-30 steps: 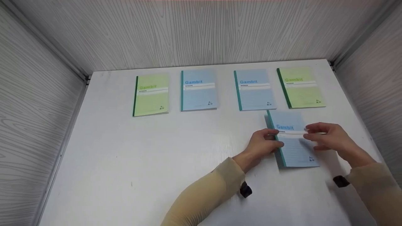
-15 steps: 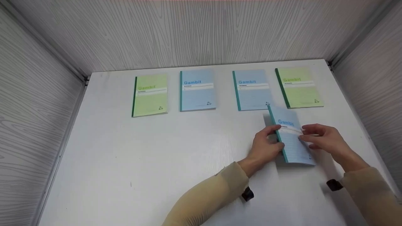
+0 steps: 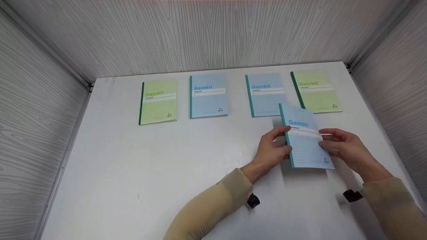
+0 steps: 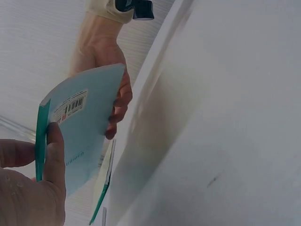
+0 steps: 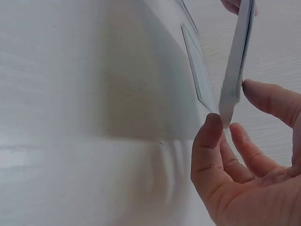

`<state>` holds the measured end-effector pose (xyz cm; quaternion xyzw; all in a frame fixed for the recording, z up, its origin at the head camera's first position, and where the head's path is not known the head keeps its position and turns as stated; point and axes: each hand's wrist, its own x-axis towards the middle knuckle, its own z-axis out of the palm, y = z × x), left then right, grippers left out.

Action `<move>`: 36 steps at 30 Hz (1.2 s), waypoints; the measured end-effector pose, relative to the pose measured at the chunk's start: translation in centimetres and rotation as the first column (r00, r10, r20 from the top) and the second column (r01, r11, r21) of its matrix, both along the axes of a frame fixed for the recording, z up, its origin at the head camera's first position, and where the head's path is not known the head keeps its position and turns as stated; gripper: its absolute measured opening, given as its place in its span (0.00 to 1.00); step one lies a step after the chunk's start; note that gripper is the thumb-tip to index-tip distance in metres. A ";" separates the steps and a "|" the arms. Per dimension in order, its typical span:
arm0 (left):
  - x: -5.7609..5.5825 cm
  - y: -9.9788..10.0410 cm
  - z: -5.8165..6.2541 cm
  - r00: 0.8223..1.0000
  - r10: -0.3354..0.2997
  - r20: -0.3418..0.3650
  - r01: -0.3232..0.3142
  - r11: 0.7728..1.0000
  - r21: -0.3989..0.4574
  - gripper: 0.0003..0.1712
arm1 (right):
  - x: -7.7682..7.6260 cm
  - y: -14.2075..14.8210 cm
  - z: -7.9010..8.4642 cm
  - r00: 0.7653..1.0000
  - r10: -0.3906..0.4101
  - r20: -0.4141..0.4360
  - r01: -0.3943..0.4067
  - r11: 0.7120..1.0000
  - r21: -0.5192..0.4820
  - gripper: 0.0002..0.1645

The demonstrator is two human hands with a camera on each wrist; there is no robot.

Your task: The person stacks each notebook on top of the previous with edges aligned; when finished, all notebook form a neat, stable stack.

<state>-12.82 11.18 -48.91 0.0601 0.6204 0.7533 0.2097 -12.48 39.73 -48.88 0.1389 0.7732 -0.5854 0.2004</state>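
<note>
A blue notebook (image 3: 305, 146) marked Gambit, with a teal spine, is held up over the white table, its shadow below it. My left hand (image 3: 271, 148) pinches the spine between thumb and fingers. At the opposite edge, my right hand (image 3: 350, 146) has its thumb on the cover and fingers behind. The left wrist view shows the notebook's back (image 4: 87, 120), with a barcode label (image 4: 70, 106) and the pages slightly bowed. In the right wrist view the notebook (image 5: 235, 70) stands edge-on between thumb and fingers.
Along the table's (image 3: 150, 173) far side lie a green notebook (image 3: 158, 106), a blue notebook (image 3: 209, 103), another blue notebook (image 3: 265, 100) and a green notebook (image 3: 318, 96). The held notebook overlaps the two right ones in the head view. Wood-grain panels (image 3: 206, 36) enclose three sides.
The blue notebook has risen off the table and moved slightly away from me and left, tilting on the way. Both hands have moved with it, the right closing in on its edge.
</note>
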 end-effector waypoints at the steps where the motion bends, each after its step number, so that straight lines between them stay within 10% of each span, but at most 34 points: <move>1: -0.2 -0.4 -0.2 1.000 -0.002 -0.009 0.002 1.000 -0.010 0.37 | 0.0 -0.2 0.1 1.000 -0.006 -0.012 0.006 1.000 -0.009 0.40; 15: -3.8 -8.1 -1.7 0.994 -0.053 -0.092 0.027 0.965 -0.261 0.31 | -2.5 -6.4 0.2 0.978 -0.020 -0.209 0.011 0.999 -0.043 0.32; 26: -7.2 -16.3 -1.1 0.993 0.099 -0.063 -0.114 0.946 -0.303 0.25 | -8.4 -14.9 -0.4 0.963 -0.028 -0.267 -0.001 0.994 -0.108 0.24; 36: -12.6 -22.4 0.9 0.983 0.167 -0.077 -0.182 0.845 -0.503 0.23 | -15.0 -23.0 0.2 0.961 -0.064 -0.270 0.037 0.994 -0.103 0.22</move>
